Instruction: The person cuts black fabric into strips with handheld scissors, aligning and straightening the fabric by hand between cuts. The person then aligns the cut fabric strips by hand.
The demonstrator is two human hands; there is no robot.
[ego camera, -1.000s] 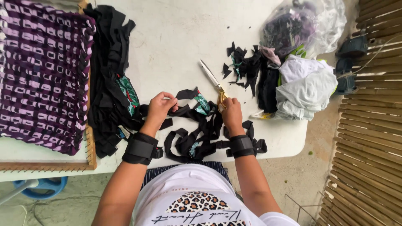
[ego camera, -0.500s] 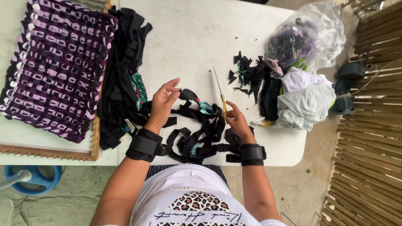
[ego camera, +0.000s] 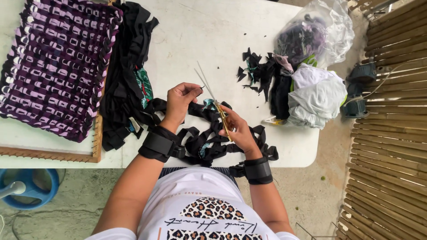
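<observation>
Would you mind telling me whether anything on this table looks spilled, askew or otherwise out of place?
Mostly ordinary cutting mess. Black offcuts lie scattered on the white table, and black fabric strips hang over its near edge. The right hand holds open scissors; the left hand pinches a strip end. Nothing looks damaged.

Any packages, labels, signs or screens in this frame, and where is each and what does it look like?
Clear plastic bag: far right of the white table, crumpled, bulging with purple and dark fabric scraps.
Small label: on the black fabric pile beside the woven mat, pale rectangular tag.
No signs or screens in view.
</observation>
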